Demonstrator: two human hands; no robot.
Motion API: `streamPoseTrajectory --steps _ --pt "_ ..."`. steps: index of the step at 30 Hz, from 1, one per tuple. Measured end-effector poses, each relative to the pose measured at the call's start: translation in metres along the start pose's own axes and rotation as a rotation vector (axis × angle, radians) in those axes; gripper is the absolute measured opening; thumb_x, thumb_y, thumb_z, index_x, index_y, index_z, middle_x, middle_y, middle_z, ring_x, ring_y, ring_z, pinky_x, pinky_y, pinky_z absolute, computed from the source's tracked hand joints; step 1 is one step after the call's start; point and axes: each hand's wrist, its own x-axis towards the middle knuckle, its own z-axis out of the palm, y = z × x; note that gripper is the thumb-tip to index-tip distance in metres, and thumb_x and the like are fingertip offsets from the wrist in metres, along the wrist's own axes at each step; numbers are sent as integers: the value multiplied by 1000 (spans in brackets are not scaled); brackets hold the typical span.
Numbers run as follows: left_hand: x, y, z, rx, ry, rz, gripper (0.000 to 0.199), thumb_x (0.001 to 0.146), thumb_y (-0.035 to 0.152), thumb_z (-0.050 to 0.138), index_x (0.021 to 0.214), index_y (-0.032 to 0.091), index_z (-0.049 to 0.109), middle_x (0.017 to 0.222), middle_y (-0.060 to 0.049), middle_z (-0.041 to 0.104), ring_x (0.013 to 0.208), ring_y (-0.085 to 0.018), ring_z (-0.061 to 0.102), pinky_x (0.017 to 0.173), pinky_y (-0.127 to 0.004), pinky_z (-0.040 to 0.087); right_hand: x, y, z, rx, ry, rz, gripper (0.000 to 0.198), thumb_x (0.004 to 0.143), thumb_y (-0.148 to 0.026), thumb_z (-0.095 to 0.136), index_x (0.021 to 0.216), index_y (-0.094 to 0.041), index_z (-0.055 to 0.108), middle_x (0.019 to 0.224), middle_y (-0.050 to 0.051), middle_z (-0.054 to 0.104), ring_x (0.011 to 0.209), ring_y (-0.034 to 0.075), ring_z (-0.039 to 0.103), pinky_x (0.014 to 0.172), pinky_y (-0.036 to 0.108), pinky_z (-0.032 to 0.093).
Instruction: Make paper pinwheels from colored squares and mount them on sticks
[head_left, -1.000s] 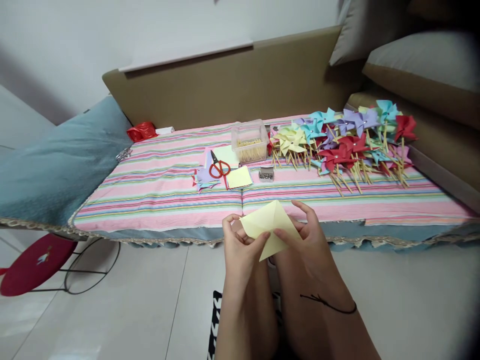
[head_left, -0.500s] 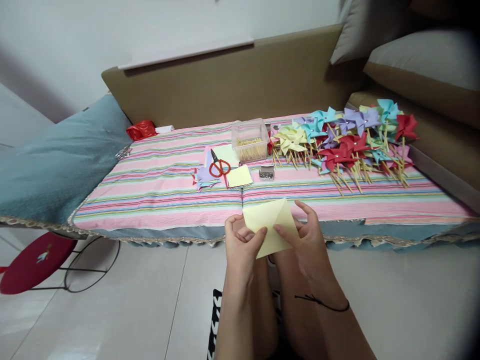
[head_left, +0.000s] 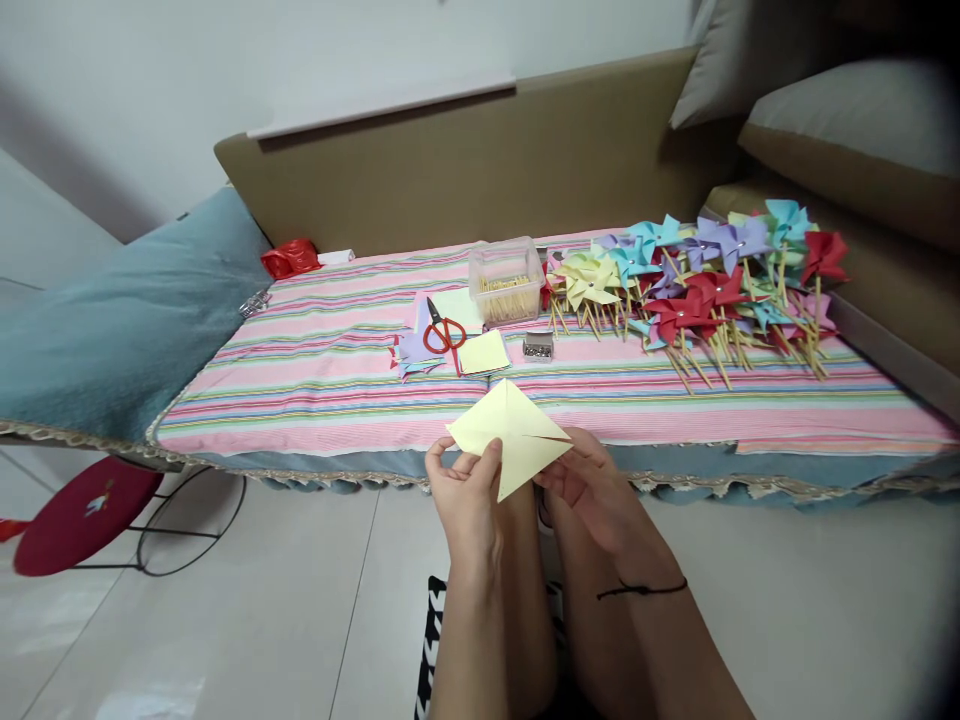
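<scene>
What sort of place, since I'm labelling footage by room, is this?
Probably a home living room, judging by the long brown-backed sofa, its striped pink fabric cover and the round dark-red stool.

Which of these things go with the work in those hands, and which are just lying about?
Seem to belong:
slit yellow sheet, pinched in the left hand, right hand at its edge
scissors
yellow-topped paper stack
sticks in a clear tub
small box, contents too tiny to name
paper pinwheels

Probably just lying about:
red bag
small white object
maroon stool
</scene>
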Motion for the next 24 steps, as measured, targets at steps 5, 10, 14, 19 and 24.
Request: streamPoseTrajectory --steps 5,10,14,19,24 --pt "-4 2 3 8 34 52 59 60 20 80 99 24 36 70 -1 70 61 -14 67 64 -26 51 2 6 2 -43 -52 -8 25 75 -40 71 97 -27 74 98 2 73 89 18 67 77 32 54" --pt "-10 -1 9 8 0 47 59 59 18 80 98 24 36 73 -1 71 64 -14 68 66 -27 52 0 4 11 -64 -77 -11 24 75 -39 71 95 -27 74 95 2 73 89 21 67 78 34 53" --pt "-12 -5 10 30 -53 25 62 57 20 82 98 24 36 75 -2 72 64 -16 69 66 -28 52 0 5 16 -55 -47 10 26 73 -37 73 96 -24 73 92 3 74 88 22 68 76 35 53" --pt "-16 -6 11 21 -101 21 59 59 17 80 98 24 36 76 -3 74 63 -15 68 65 -26 52 1 7 16 -15 -3 -51 29 72 -32 75 99 -26 72 90 3 74 89 23 68 72 34 55" --pt "-17 -5 12 8 -121 8 60 59 16 80 98 24 35 79 -4 74 68 -16 70 68 -27 53 1 8 18 -28 49 -74 26 72 -32 74 97 -25 72 87 3 74 90 24 68 75 37 55"
